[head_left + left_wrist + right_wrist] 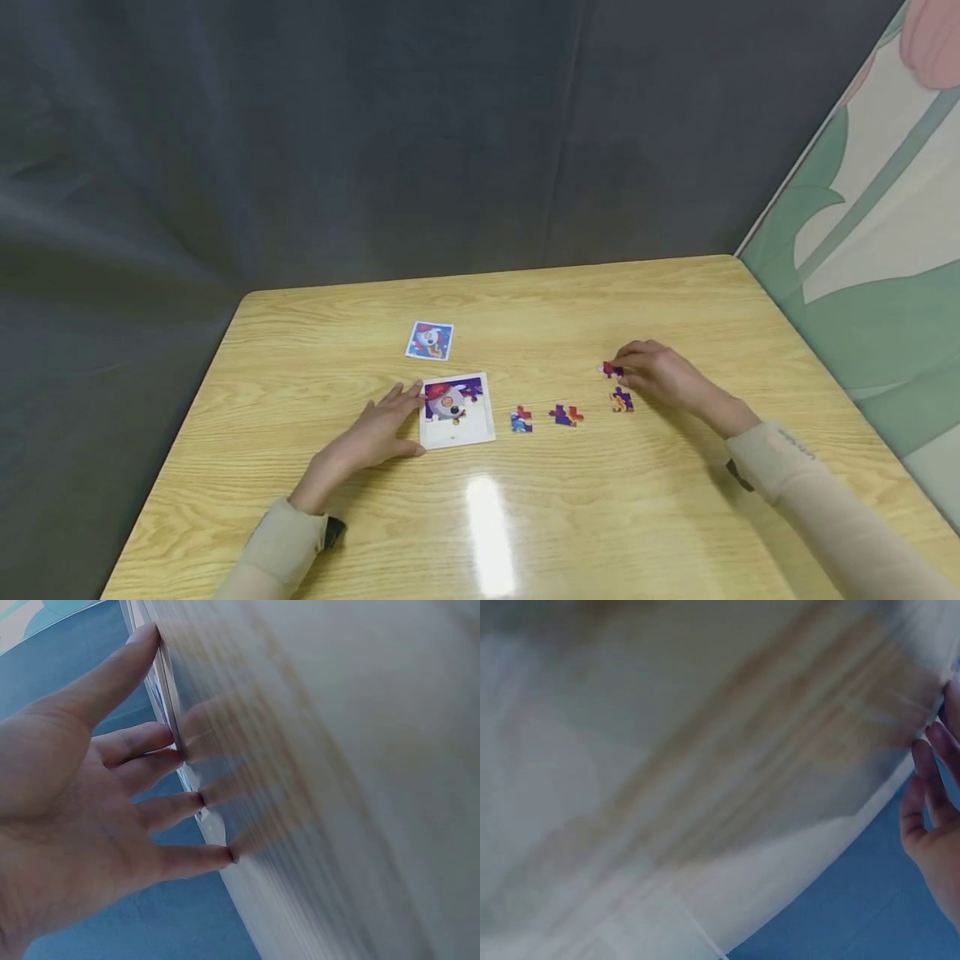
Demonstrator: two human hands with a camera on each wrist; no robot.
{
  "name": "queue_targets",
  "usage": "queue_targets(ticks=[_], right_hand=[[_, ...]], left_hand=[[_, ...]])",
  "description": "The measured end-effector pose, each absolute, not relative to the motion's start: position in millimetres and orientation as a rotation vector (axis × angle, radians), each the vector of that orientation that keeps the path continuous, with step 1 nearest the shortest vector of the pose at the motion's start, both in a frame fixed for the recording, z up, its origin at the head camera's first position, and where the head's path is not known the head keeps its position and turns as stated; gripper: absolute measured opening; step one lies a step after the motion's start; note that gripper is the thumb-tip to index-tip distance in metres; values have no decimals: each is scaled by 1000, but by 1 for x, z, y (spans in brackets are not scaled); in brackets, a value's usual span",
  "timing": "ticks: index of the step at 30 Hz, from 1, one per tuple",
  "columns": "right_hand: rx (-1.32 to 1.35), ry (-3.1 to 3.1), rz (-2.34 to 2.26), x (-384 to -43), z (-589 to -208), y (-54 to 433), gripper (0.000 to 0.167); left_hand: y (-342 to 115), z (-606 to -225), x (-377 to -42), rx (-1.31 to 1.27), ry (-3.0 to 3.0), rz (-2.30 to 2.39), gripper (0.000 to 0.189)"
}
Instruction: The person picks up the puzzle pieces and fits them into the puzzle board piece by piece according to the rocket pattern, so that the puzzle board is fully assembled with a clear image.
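A white square puzzle tray (471, 435) lies on the table, partly filled with joined pieces that show a grey animal's head in a red hat on purple. My left hand (378, 429) is spread at the tray's left edge, its fingertips and thumb touching there. The left wrist view shows the same hand (82, 802) with fingers extended to the tabletop. Farther right, my right hand (660, 375) pinches a red and purple puzzle piece (609, 369) between thumb and fingers at the table. In the right wrist view that hand (937, 787) is partly cut off, and the piece cannot be made out.
Loose puzzle pieces lie right of the tray: a blue and red one (521, 420), purple and red ones (564, 415), and an orange and purple one (621, 400). Behind the tray is a small picture card (430, 341). A dark curtain (480, 142) hangs beyond the wooden table (600, 517).
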State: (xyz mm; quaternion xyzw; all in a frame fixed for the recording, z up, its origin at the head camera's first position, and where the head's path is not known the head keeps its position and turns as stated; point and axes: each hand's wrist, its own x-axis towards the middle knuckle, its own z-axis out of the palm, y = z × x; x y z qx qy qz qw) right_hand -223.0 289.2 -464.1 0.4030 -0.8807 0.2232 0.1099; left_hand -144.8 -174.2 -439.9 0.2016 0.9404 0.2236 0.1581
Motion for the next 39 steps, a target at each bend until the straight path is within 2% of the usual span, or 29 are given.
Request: queue_targets(ticks=[11,20,31,39], right_hand=[[1165,-2481,569,-225,-472,283,19],[1014,-2650,689,-224,-467,269,21],[1428,-2482,694,-214,-448,180,20],[1613,-2486,697,-213,-443,120,18]], left_hand=[[-174,-441,-146,589,2689,646,72],[-174,-441,-145,598,2695,631,71],[-172,-439,-147,601,2708,618,71],[-173,-439,-147,594,2707,628,70]])
